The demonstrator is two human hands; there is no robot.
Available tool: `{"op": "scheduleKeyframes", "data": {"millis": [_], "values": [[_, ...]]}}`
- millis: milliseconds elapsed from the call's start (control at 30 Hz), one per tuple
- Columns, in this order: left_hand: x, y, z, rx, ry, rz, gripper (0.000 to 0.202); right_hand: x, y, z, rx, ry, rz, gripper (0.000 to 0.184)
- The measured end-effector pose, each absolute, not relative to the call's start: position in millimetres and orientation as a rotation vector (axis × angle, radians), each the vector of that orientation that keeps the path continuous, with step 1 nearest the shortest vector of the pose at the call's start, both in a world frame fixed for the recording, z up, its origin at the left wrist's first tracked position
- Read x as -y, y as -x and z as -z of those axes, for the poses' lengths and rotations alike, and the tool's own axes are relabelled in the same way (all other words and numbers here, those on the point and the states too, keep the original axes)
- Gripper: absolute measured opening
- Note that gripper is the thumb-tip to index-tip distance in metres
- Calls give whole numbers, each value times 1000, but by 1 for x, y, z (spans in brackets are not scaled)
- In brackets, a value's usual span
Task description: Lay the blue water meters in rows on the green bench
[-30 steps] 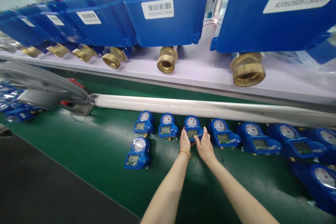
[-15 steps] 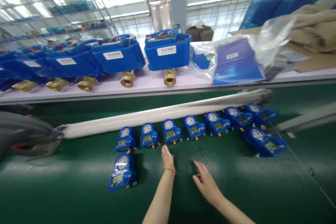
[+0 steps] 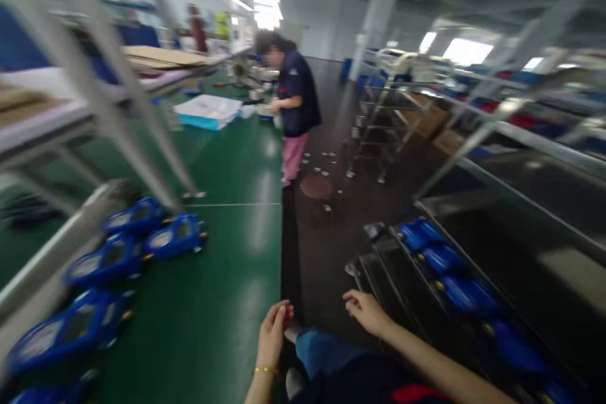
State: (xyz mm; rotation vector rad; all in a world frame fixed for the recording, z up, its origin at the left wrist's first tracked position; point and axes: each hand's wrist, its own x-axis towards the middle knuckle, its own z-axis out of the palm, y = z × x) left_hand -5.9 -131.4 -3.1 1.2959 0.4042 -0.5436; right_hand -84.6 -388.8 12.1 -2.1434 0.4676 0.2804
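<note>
Both hands empty, between bench and cart.
Left hand [image 3: 273, 331], fingers loosely curled, hovers at the green bench [image 3: 222, 303] edge; right hand [image 3: 364, 310], slack and holding nothing, reaches toward blue meters [image 3: 442, 259] on the cart [image 3: 379, 278]. More meters [image 3: 161, 241] lie on the bench; a person [image 3: 294, 107] stands beyond.

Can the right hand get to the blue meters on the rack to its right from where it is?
Probably yes. The right hand hangs empty, fingers curled, beside the dark rack, and nothing visible lies between it and the blurred row of blue meters there.
</note>
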Motion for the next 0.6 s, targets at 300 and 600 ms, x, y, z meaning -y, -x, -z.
{"op": "scheduleKeyframes", "data": {"millis": [300,600], "values": [[367,-8,-11,495,-1640,1085,57,491,250,-3,-1344,1774,395,43],[606,-38,-26,1011,-2028,752,78,625,207,12,-1589,1791,681,41]]}}
